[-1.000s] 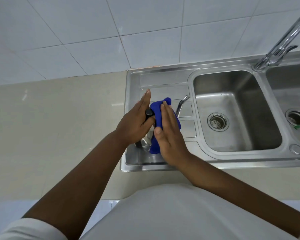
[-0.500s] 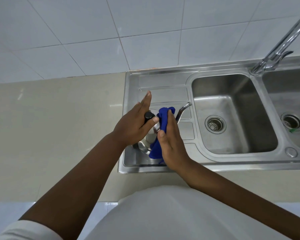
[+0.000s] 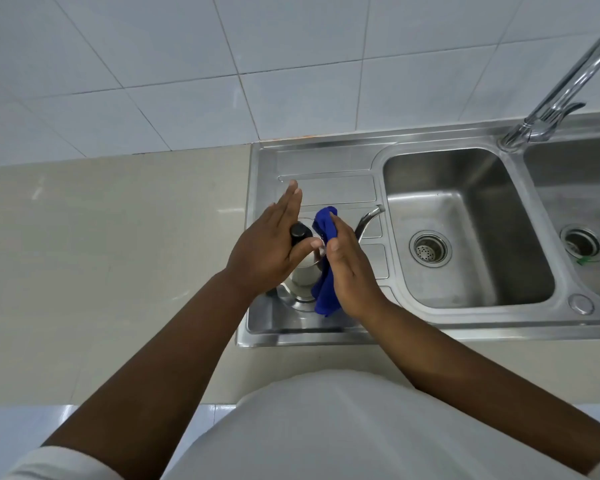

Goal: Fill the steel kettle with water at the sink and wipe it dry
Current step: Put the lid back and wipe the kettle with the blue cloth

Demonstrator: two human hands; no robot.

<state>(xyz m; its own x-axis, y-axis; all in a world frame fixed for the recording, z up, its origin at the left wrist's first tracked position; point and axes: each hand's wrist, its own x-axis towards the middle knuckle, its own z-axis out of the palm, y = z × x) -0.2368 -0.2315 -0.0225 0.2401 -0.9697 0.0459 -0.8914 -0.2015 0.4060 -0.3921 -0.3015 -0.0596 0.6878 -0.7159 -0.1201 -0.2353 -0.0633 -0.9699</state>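
Beige stone countertop [image 3: 118,254] on the left. The stainless steel sink unit's drainboard [image 3: 326,164] butts against it.

Left hand [image 3: 267,251]: fingers straight and together, pointing away toward the white tiled wall [image 3: 291,64], palm flat against the left side of the polished steel kettle [image 3: 303,275], thumb laid across the top by the round black lid knob [image 3: 300,232]. No wrap-around grip.

The kettle stands upright on the drainboard with its long axis vertical. Its thin curved spout [image 3: 369,218] points right and slightly away, toward the left rectangular basin [image 3: 464,202].

Right hand [image 3: 354,271]: also flat with fingers straight, pressing a crumpled blue cloth [image 3: 324,292] against the kettle's right flank. The cloth sticks out above the fingertips and hangs below the palm. The hands sit close together, with the kettle sandwiched between them.

Further right is a round drain strainer [image 3: 430,247] in the basin floor, then the chrome swivel tap [image 3: 568,74] rising from the divider, then the second basin [image 3: 582,188] at the frame edge.
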